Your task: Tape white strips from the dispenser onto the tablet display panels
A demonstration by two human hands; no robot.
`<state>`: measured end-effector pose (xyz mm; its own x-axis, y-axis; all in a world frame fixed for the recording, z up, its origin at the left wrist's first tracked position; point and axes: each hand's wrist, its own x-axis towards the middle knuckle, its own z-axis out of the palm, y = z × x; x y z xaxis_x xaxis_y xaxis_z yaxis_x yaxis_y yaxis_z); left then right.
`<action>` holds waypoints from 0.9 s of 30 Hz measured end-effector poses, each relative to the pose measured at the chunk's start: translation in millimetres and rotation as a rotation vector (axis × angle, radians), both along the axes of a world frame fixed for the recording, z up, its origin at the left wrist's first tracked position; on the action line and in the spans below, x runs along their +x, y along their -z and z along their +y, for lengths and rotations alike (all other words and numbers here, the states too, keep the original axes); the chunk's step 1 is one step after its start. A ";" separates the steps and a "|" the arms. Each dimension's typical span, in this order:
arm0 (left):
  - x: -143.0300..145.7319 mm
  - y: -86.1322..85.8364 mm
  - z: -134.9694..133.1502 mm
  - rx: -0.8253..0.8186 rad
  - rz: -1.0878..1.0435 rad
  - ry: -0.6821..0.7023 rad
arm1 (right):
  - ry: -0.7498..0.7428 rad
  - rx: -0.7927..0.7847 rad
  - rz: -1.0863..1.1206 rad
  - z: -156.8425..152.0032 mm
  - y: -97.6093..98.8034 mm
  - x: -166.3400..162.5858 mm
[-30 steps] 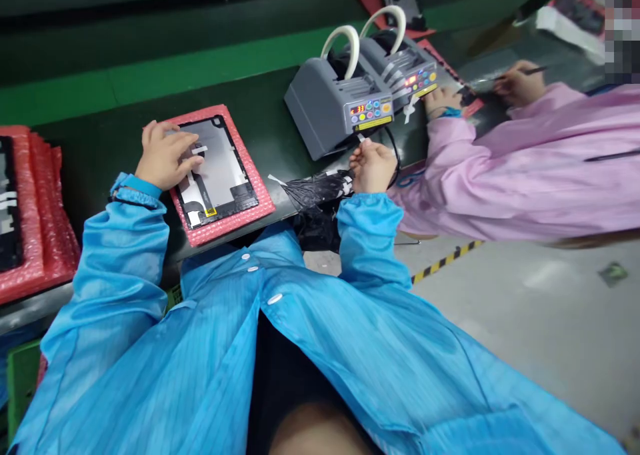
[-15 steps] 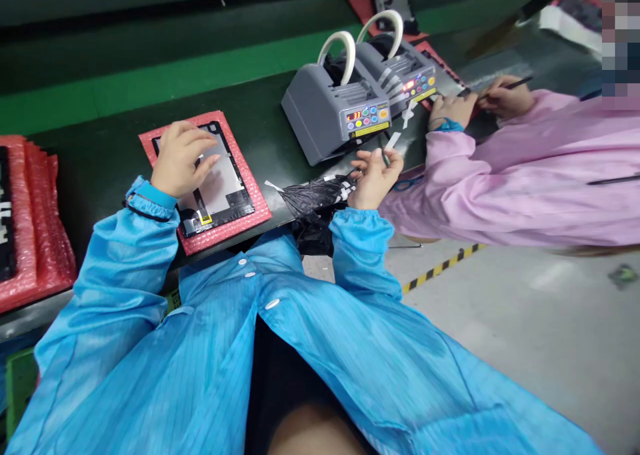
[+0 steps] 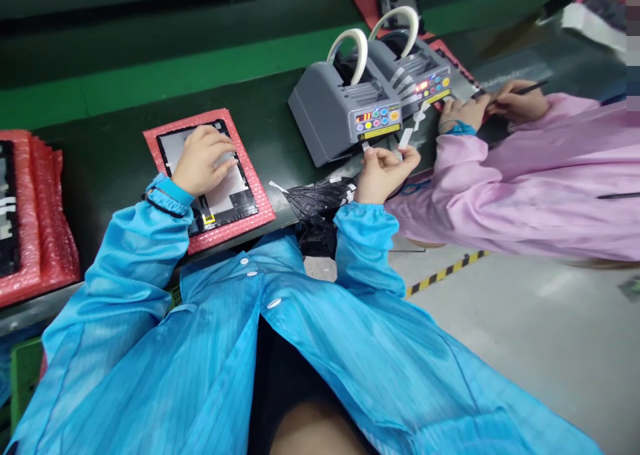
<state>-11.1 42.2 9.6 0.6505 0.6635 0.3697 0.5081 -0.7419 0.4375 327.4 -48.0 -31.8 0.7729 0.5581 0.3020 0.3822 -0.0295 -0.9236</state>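
Observation:
My left hand (image 3: pixel 203 158) lies on a flat panel (image 3: pixel 227 188) that rests on a red bubble-wrap sheet (image 3: pixel 253 192); its fingers are spread over the panel's grey surface. My right hand (image 3: pixel 383 172) is in front of the nearer grey tape dispenser (image 3: pixel 340 108) and pinches a short white strip of tape (image 3: pixel 406 137) between thumb and fingers. A crumpled black plastic bag (image 3: pixel 315 198) with white strips on it lies just left of my right hand.
A second tape dispenser (image 3: pixel 410 68) stands behind the first. A co-worker in a pink coat (image 3: pixel 540 168) works at the right with both hands on the table. A stack of red bubble-wrap sheets (image 3: pixel 30 222) sits at the far left. A green belt (image 3: pixel 150 75) runs behind.
My right hand has pulled a white strip away from the dispenser's slot and now holds it raised. My left hand has shifted slightly on the panel.

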 end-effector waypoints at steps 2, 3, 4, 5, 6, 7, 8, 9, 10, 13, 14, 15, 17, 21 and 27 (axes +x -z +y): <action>10.8 -5.0 -3.8 -0.043 -0.025 0.035 | -0.046 -0.011 -0.065 -10.3 -12.5 -15.9; 17.3 -7.9 -6.4 -0.067 -0.038 0.054 | -0.097 -0.026 -0.079 -15.1 -19.4 -26.2; 24.3 -10.9 -9.2 -0.089 -0.053 0.070 | -0.169 -0.050 -0.076 -19.1 -26.2 -37.8; 31.2 -13.7 -11.8 -0.109 -0.067 0.080 | -0.255 -0.078 -0.056 -21.8 -32.6 -50.2; 37.6 -16.0 -14.0 -0.127 -0.077 0.086 | -0.345 -0.104 -0.023 -23.1 -38.5 -63.1; 43.0 -17.8 -15.6 -0.143 -0.082 0.089 | -0.430 -0.125 0.020 -22.9 -43.6 -75.8; 47.0 -18.9 -16.5 -0.156 -0.084 0.090 | -0.508 -0.141 0.066 -21.4 -47.8 -87.9; 49.3 -19.1 -16.9 -0.168 -0.082 0.092 | -0.577 -0.153 0.113 -18.9 -51.2 -98.8; 49.7 -18.7 -16.9 -0.179 -0.077 0.093 | -0.637 -0.163 0.156 -15.7 -53.8 -108.2; 41.3 -13.8 -15.6 -0.203 -0.060 0.073 | -0.763 -0.187 0.249 -4.4 -56.7 -126.0; 36.5 -11.6 -15.3 -0.208 -0.061 0.053 | -0.785 -0.190 0.265 -0.6 -56.4 -128.6; 31.4 -9.2 -15.1 -0.212 -0.066 0.027 | -0.795 -0.189 0.274 2.9 -55.5 -130.2; 21.7 -4.8 -15.3 -0.224 -0.081 -0.029 | -0.788 -0.187 0.283 9.4 -52.2 -131.4; 9.7 2.0 -16.8 -0.259 -0.105 -0.091 | -0.787 -0.217 0.306 19.4 -42.7 -135.7; 5.2 9.3 -16.6 -0.272 -0.127 -0.111 | -0.854 -0.244 0.288 30.3 -27.5 -145.8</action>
